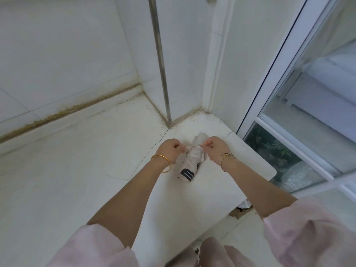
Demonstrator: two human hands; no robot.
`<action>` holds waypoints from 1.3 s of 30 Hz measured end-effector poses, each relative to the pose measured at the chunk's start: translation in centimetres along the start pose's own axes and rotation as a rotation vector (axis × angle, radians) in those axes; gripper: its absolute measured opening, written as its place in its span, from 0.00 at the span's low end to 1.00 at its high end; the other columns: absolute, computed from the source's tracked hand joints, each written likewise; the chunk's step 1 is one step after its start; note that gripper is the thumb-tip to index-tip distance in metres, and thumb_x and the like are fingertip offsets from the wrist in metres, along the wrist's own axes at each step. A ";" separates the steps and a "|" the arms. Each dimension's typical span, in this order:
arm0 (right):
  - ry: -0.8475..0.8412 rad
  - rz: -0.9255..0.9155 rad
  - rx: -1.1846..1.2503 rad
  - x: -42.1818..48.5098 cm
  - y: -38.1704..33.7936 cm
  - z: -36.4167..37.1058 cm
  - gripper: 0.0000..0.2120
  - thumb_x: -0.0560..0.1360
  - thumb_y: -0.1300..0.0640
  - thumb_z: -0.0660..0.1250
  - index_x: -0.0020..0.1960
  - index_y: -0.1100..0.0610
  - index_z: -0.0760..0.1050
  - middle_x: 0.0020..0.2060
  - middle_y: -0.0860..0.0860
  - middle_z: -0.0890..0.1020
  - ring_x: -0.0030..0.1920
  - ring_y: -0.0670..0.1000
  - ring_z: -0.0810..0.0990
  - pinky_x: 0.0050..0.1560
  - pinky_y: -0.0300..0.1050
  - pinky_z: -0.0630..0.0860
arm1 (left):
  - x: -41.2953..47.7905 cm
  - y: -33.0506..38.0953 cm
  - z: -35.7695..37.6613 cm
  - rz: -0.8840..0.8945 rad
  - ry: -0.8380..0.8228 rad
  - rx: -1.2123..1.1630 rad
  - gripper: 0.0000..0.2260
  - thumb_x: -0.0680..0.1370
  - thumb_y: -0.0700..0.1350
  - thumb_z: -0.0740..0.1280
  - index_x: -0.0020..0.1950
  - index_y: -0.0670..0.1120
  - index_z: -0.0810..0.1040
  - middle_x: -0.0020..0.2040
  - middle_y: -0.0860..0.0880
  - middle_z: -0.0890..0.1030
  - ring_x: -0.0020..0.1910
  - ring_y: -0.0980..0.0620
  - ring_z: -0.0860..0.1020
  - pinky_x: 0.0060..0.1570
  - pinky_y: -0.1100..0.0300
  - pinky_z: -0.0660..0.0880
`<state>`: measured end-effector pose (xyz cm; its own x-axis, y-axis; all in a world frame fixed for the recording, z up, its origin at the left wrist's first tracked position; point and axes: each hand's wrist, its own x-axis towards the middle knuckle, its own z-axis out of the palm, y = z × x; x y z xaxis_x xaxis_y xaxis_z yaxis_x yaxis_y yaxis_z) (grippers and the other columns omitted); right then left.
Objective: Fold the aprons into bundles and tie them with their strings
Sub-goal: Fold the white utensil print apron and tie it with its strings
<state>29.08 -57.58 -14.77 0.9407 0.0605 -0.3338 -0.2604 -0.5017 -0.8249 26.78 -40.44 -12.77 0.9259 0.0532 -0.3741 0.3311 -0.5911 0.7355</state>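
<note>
A pale pink apron [189, 163] with a black and white mark lies rolled into a small bundle on the white counter [107, 151], near its far right corner. My left hand [170, 150] pinches one end of the apron's string at the bundle's left side. My right hand [215, 148] pinches the other end at the right side. The string [192, 147] runs taut between the two hands across the upper part of the bundle. Both fists are curled, with a gold bangle on the left wrist and a thin bracelet on the right.
White tiled walls meet in a corner behind the bundle, with a metal pipe [161, 60] running down into it. A glass window with a white frame [289, 70] stands to the right. The counter's right edge [269, 166] drops off just beyond my right hand.
</note>
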 end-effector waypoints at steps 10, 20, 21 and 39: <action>0.032 -0.027 -0.273 0.8 1.3 -0.8 0.06 0.77 0.61 0.62 0.42 0.60 0.69 0.34 0.48 0.71 0.37 0.49 0.70 0.35 0.39 0.65 | 1.6 -2.2 -3.9 -0.299 -0.097 -0.159 0.14 0.77 0.38 0.60 0.31 0.45 0.66 0.28 0.48 0.64 0.25 0.52 0.61 0.25 0.62 0.58; 0.004 -0.090 -0.500 1.5 1.6 0.5 0.05 0.77 0.62 0.60 0.47 0.60 0.74 0.46 0.56 0.78 0.49 0.57 0.76 0.47 0.45 0.71 | 0.3 0.4 -2.0 0.034 -0.088 -0.734 0.14 0.77 0.35 0.59 0.31 0.41 0.71 0.41 0.44 0.82 0.47 0.50 0.81 0.55 0.60 0.77; 0.011 -0.102 -0.471 1.5 1.4 0.4 0.07 0.77 0.63 0.59 0.49 0.60 0.75 0.49 0.57 0.79 0.50 0.58 0.77 0.48 0.46 0.72 | 0.3 0.9 -1.8 0.050 -0.110 -0.732 0.13 0.78 0.36 0.60 0.34 0.40 0.74 0.38 0.44 0.81 0.43 0.48 0.81 0.52 0.59 0.78; 0.286 -0.233 0.025 -0.1 -2.6 -0.8 0.15 0.73 0.69 0.56 0.57 0.55 0.66 0.56 0.53 0.70 0.41 0.59 0.80 0.42 0.52 0.77 | -0.1 0.4 2.6 -0.037 -0.096 -0.336 0.13 0.79 0.38 0.59 0.37 0.44 0.77 0.34 0.47 0.75 0.29 0.53 0.71 0.31 0.64 0.69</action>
<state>29.82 -56.99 -12.18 0.9972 -0.0747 0.0022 -0.0341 -0.4817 -0.8757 26.30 -42.74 -13.87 0.8962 -0.0156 -0.4433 0.4201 -0.2910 0.8596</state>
